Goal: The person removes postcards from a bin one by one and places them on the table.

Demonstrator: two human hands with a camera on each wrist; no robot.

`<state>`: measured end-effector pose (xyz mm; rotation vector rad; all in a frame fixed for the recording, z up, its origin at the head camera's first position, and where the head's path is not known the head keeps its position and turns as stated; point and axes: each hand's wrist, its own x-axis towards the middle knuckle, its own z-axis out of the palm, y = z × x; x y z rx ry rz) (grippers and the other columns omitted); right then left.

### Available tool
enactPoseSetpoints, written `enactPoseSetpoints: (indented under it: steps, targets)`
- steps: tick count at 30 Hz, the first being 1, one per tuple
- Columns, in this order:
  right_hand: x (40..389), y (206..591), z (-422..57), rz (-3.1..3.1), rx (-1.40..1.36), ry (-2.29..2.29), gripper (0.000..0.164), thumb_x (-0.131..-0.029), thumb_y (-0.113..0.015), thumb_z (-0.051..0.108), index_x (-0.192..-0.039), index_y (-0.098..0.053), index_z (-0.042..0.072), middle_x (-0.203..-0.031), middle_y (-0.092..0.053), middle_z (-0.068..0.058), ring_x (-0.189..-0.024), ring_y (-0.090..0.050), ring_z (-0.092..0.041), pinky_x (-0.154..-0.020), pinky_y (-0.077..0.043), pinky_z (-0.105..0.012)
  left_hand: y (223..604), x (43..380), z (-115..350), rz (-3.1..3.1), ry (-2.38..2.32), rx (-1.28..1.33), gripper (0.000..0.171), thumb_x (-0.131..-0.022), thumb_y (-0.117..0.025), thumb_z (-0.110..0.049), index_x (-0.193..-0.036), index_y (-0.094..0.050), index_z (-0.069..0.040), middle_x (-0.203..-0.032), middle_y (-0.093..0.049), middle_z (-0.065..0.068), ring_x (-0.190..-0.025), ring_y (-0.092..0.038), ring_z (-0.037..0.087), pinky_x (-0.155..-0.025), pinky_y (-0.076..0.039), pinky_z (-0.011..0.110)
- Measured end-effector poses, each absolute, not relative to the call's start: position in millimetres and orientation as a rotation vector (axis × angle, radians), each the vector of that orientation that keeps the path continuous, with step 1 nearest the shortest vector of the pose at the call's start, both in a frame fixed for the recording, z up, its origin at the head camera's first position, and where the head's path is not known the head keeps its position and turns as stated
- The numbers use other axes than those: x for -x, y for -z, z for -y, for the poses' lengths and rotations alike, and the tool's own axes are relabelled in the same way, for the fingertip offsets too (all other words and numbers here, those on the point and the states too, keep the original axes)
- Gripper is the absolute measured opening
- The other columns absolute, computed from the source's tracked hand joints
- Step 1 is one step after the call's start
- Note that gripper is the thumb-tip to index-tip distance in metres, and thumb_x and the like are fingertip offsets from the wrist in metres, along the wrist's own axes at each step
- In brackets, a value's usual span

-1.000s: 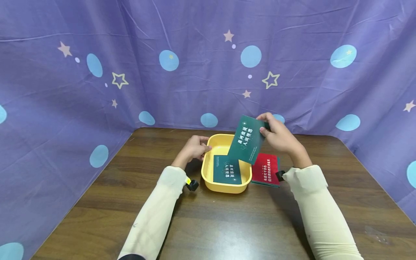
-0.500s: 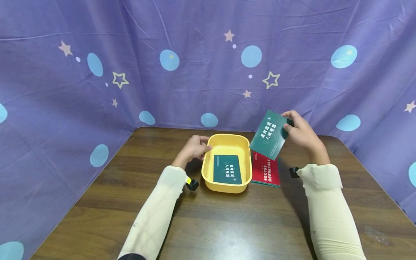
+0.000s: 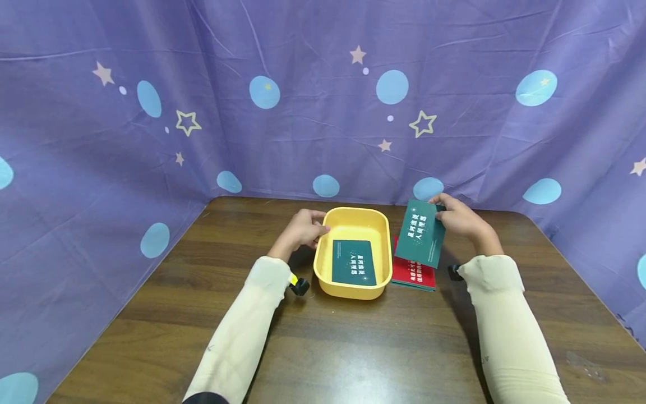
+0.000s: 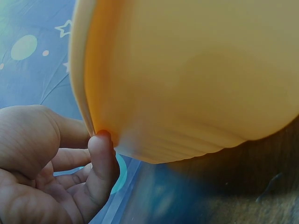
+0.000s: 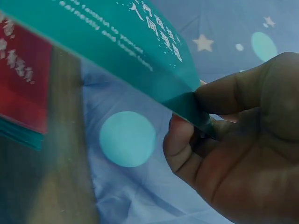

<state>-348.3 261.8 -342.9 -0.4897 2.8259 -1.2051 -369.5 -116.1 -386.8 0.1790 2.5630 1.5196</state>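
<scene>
My right hand (image 3: 458, 217) pinches a green card (image 3: 420, 233) printed with white characters by its right edge. The card hangs tilted above a stack topped by a red card (image 3: 414, 275), with green edges showing underneath. In the right wrist view, thumb and fingers grip the corner of the green card (image 5: 117, 44). On the far left side of a yellow plastic bin (image 3: 353, 292), my left hand (image 3: 303, 229) pinches the rim. The left wrist view shows the thumb against the wall of the bin (image 4: 187, 84). Another green card (image 3: 353, 262) lies flat inside the bin.
All of this stands on a brown wooden table (image 3: 323, 348). A purple curtain (image 3: 313, 134) with stars and blue dots hangs behind the table's far edge. The card stack lies close beside the bin's right wall.
My right hand has carried the green card right, from over the bin to over the red-topped stack, then lowered it. My left hand stays on the rim.
</scene>
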Motion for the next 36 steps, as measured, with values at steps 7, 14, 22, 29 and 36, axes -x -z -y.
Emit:
enactPoseSetpoints:
  steps: [7, 14, 22, 29, 36]
  targets:
    - [356, 363, -260, -2.725, 0.484, 1.129, 0.033, -0.091, -0.037, -0.006, -0.122, -0.047, -0.006, -0.115, -0.05, -0.022, -0.104, -0.047, -0.033, -0.081, -0.046, -0.035, 386, 370, 116, -2.548, -1.534, -0.186, 0.047, -0.093, -0.065, -0.007, -0.138, -0.051, -0.002, -0.101, -0.066, 0.021, -0.062, -0.063, 0.02, -0.055, -0.06, 0.038]
    - [364, 379, -259, -2.602, 0.478, 1.129, 0.03, -0.095, -0.038, -0.004, -0.124, -0.046, -0.005, -0.128, -0.042, -0.026, -0.101, -0.045, -0.033, -0.07, -0.048, -0.035, 387, 370, 117, -2.549, -1.521, -0.197, 0.048, -0.094, -0.065, -0.008, -0.138, -0.051, -0.002, -0.099, -0.066, 0.02, -0.059, -0.062, 0.017, -0.056, -0.06, 0.039]
    - [368, 386, -256, -2.676, 0.539, 0.922, 0.053, -0.088, -0.074, 0.022, -0.127, -0.048, -0.003, -0.129, -0.049, -0.024, -0.115, -0.045, -0.036, -0.095, -0.042, -0.049, 387, 371, 118, -2.549, -1.509, -0.203, 0.049, -0.093, -0.066, -0.009, -0.139, -0.05, -0.002, -0.098, -0.067, 0.017, -0.063, -0.064, 0.02, -0.058, -0.06, 0.039]
    - [366, 391, -248, -2.672, 0.479, 0.835, 0.074, -0.079, -0.082, 0.023, -0.135, -0.042, -0.005, -0.13, -0.049, -0.025, -0.113, -0.046, -0.035, -0.101, -0.038, -0.053, 387, 371, 118, -2.549, -1.511, -0.195, 0.047, -0.093, -0.066, -0.009, -0.138, -0.051, -0.003, -0.096, -0.067, 0.016, -0.061, -0.064, 0.02, -0.055, -0.06, 0.037]
    - [365, 392, -240, -2.712, 0.45, 0.739, 0.073, -0.079, -0.081, 0.022, -0.136, -0.043, -0.006, -0.133, -0.047, -0.029, -0.116, -0.046, -0.037, -0.102, -0.038, -0.055, 387, 371, 118, -2.55, -1.517, -0.194, 0.048, -0.093, -0.067, -0.009, -0.138, -0.051, -0.003, -0.094, -0.068, 0.014, -0.06, -0.064, 0.019, -0.055, -0.06, 0.037]
